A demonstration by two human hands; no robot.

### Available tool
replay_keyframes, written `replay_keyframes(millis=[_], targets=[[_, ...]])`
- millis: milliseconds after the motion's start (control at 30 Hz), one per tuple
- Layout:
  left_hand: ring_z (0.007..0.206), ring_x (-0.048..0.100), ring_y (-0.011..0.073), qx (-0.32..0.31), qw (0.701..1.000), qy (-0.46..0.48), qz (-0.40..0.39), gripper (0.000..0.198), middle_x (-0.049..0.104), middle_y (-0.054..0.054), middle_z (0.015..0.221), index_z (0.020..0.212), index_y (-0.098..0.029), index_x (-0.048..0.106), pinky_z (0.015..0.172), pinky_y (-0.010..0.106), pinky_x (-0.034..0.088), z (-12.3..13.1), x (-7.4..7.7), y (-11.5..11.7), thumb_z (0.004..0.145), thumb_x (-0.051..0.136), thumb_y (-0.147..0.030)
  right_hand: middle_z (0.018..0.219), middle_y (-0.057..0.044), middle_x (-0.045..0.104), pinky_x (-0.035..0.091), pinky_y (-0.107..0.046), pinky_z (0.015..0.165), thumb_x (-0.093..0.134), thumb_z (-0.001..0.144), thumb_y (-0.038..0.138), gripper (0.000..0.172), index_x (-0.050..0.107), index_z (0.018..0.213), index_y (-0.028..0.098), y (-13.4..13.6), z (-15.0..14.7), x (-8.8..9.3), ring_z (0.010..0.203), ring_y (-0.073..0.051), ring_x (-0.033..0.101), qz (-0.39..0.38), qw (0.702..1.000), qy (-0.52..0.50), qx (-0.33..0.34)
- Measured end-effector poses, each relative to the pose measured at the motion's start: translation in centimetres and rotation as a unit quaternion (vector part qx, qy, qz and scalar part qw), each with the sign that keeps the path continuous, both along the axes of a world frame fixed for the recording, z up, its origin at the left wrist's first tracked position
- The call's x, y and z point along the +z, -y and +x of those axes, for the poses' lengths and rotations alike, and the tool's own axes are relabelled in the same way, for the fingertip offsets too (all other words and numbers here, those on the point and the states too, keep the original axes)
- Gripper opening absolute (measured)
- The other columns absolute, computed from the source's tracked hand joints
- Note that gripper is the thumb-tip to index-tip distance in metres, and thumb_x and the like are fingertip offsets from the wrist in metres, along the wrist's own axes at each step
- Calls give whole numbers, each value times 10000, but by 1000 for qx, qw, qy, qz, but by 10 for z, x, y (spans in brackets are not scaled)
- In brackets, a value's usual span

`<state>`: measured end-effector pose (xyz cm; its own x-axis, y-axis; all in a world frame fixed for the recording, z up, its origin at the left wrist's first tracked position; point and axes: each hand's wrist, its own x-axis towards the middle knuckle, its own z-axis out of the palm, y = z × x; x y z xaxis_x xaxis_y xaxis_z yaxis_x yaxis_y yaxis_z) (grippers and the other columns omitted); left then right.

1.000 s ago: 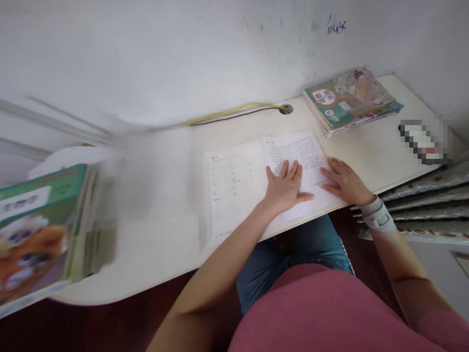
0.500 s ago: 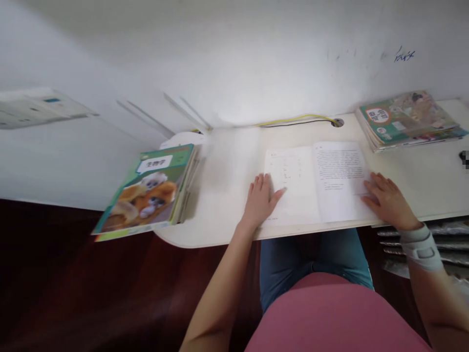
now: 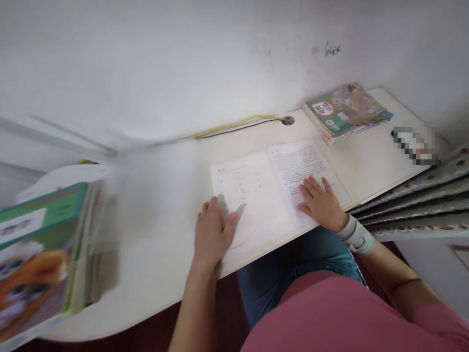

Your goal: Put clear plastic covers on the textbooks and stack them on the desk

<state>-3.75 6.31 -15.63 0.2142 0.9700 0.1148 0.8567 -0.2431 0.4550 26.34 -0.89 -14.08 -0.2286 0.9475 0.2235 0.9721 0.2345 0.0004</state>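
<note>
Squarely at the frame's centre lay an open booklet (image 3: pixel 256 195) of printed pages. The right hand (image 3: pixel 322 203) rested on its right page, fingers (image 3: pixel 315 188) spread open, gripping nothing. The left hand (image 3: pixel 214 234) pressed at the left page's lower edge, also open. The white desk (image 3: pixel 157 230) carried a stack of green-covered books (image 3: pixel 344 112) at upper right and a blurred book (image 3: pixel 44 264) at lower left.

the thick book (image 3: pixel 44 264) at the lower left is blurred and cut off by the frame's edge (its cover words too), the object (image 3: pixel 415 145) at the upper right is pixelated, and the open booklet's (image 3: pixel 300 166) print is too small to read.
</note>
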Motion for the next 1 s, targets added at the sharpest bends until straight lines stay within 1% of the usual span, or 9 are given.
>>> replay_keyframes(millis=[167,233,333,433,533,633,800,900,1000], targets=[[1261,457,391,14,999,39,-1,671,513,204,1324,1354,-117,393,1063,561,337,0,3,0,864,402,-575,1412,-189,480,272,-564,1114,428,931,477,568,512,1322,74,1,3,4,1346,-328,390,-19,1000,4,-13],[1234,482,386,22,999,43,-7,652,527,202,1302,1335,-116,406,1048,554,358,0,4,1,867,405,-570,1408,-188,484,272,-564,1115,441,926,479,571,517,1317,71,2,5,5,1342,-338,394,-22,1000,7,-18],[1259,465,381,29,999,41,-18,662,516,210,1329,1370,-106,364,1064,560,336,1,6,3,885,383,-556,1384,-200,507,288,-566,1106,460,919,473,567,532,1303,62,2,7,7,1324,-349,417,-24,999,7,-30],[1342,363,404,14,1000,16,-19,715,419,249,1425,1408,-60,329,1096,575,280,2,5,5,897,343,-559,1350,-206,539,292,-565,1105,445,927,464,549,551,1279,56,-2,6,11,1327,-340,416,-31,999,9,-27],[1391,263,421,3,1000,-4,-11,747,342,259,1480,1433,-48,309,1102,606,238,2,3,5,899,325,-571,1408,-190,485,289,-580,1100,424,938,455,528,539,1296,84,-16,4,18,1360,-328,371,-41,999,18,1],[1385,282,415,0,1000,-3,1,748,372,243,1469,1449,-76,299,1092,609,254,2,1,5,894,339,-576,1474,-181,398,270,-596,1102,399,949,454,547,478,1355,96,-41,4,26,1388,-325,322,-65,997,32,24],[1388,277,415,1,1000,-5,-5,758,384,230,1468,1464,-86,282,1092,608,255,2,2,5,889,355,-575,1455,-191,424,242,-591,1113,381,928,557,664,413,1403,94,-80,6,32,1385,-329,327,-133,989,38,56],[1398,253,415,2,1000,-8,-17,773,352,241,1486,1469,-60,266,1100,619,229,0,1,7,895,346,-572,1444,-220,424,216,-559,1135,365,910,610,742,425,1384,42,-87,5,28,1380,-334,334,-134,989,44,41],[1408,236,406,6,1000,7,-20,765,339,224,1499,1474,-77,267,1110,618,216,-1,0,7,894,368,-565,1446,-237,410,204,-568,1136,350,907,623,783,415,1379,1,-86,3,22,1374,-349,339,-118,992,44,31]])
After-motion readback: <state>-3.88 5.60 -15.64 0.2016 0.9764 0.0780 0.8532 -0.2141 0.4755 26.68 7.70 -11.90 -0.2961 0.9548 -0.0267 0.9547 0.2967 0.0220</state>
